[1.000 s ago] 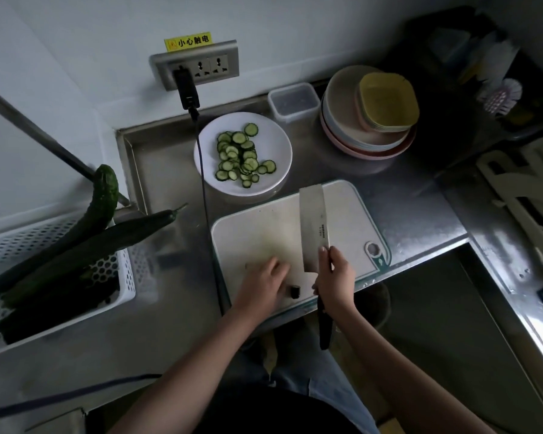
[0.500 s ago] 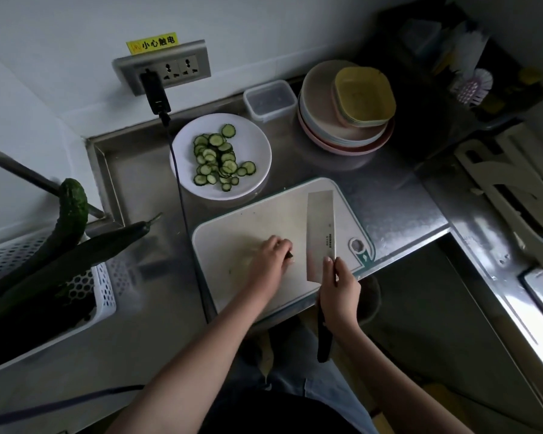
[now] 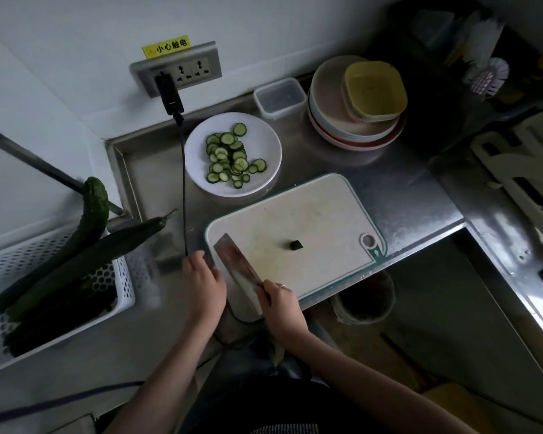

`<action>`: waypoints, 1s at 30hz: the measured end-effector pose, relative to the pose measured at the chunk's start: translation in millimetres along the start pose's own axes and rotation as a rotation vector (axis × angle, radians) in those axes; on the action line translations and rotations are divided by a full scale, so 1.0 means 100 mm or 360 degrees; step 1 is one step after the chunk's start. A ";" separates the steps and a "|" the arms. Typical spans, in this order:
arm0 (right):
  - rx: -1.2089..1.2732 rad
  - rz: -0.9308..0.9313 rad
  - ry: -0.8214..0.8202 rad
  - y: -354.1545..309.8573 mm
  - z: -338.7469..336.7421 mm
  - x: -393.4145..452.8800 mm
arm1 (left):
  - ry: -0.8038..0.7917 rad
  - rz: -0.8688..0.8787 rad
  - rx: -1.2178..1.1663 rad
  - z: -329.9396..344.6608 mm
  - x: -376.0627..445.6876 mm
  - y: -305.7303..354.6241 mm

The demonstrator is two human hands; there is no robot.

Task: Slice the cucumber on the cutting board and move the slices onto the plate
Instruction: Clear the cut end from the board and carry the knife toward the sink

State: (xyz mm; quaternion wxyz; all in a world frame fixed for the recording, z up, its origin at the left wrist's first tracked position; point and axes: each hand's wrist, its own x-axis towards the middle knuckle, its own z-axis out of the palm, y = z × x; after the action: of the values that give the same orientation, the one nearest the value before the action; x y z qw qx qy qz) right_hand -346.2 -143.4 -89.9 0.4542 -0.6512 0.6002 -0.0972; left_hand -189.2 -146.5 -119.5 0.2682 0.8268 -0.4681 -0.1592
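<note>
Since there was only the head view, here's what it showed. The right hand point(image 3: 281, 303) was wrapped round the handle of the knife point(image 3: 239, 270), blade lying low and angled across the near left corner of the board point(image 3: 320, 214). The left hand point(image 3: 203, 281) sat at the board's left edge, fingers curled down by the blade tip; couldn't tell if it was gripping anything or just resting there.

The cucumber was basically done: a pile of slices point(image 3: 231, 158) was already on the plate point(image 3: 264, 142) behind the board, and just one dark stub point(image 3: 295, 244) was left mid-board, well apart from both hands. Spare whole cucumbers point(image 3: 85, 249) stuck out of the basket point(image 3: 119, 277) on the left.

My guess on handling: that stub looked tiny, light and probably wet, so it'd skid. I'd pinch it by the skin sides rather than the cut faces. The thin slices would be floppy and sticky, easier scooped on the blade.
</note>
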 end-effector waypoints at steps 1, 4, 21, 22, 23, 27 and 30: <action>-0.0027 0.0034 0.0007 0.02 -0.01 0.01 | -0.0015 -0.0012 0.0029 0.00 0.00 0.02; -0.0039 0.0108 0.0145 0.09 -0.17 0.04 | -0.0055 0.0022 0.0047 0.03 -0.02 0.10; -0.0134 0.0284 0.0515 0.69 -1.20 0.33 | -0.0412 -0.0365 0.0111 0.21 0.20 0.71; -0.0124 0.0295 0.0529 0.73 -1.26 0.35 | -0.0418 -0.0361 0.0117 0.23 0.21 0.81; -0.0119 0.0310 0.0541 0.76 -1.34 0.38 | -0.0426 -0.0351 0.0128 0.27 0.22 0.91; -0.0150 0.0329 0.0550 0.91 -1.72 0.47 | -0.0472 -0.0280 0.0147 0.48 0.29 1.31; -0.0197 0.0170 0.0498 1.00 -2.05 0.47 | -0.0502 -0.0257 0.0136 0.62 0.26 1.52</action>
State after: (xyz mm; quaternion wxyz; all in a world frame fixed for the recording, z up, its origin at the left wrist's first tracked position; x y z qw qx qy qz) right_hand -541.1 -267.9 -63.8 0.3190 -0.6220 0.7020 -0.1361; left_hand -312.9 -250.5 -79.7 0.1425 0.8370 -0.4429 -0.2879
